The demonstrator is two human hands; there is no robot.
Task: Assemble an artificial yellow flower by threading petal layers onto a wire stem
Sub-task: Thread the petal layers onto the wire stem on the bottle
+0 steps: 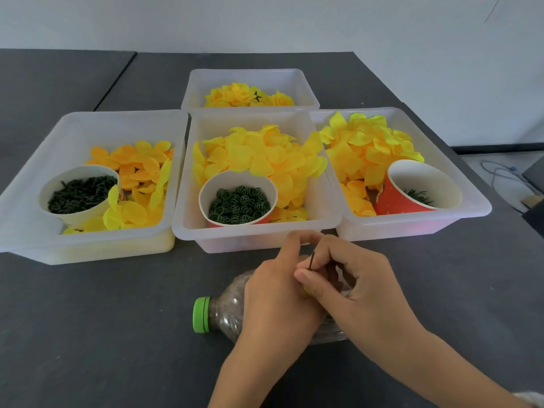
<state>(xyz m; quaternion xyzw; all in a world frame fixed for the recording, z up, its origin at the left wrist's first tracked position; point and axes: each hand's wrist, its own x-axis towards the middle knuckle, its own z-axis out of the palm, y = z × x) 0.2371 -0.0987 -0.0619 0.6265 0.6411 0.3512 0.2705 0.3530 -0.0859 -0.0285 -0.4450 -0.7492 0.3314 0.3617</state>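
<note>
My right hand (pixel 356 287) pinches a thin dark wire stem (pixel 312 259) that stands upright between thumb and forefinger. My left hand (pixel 276 295) curls close against it, fingertips meeting the right hand's; a bit of yellow (pixel 307 290) shows between the two hands. What the left fingers hold is hidden. Both hands hover over a clear plastic bottle (pixel 226 313) with a green cap (pixel 201 314) lying on the dark table. Yellow petal layers fill the middle bin (pixel 259 240), the right bin (pixel 412 228) and the left bin (pixel 88 245).
A far bin (pixel 250 75) holds finished yellow flowers. Paper cups sit in the bins: one with dark green pieces (pixel 82 194) at left, one with green rings (pixel 239 204) in the middle, a tipped red cup (pixel 412 189) at right. The table's right edge lies beyond the right bin.
</note>
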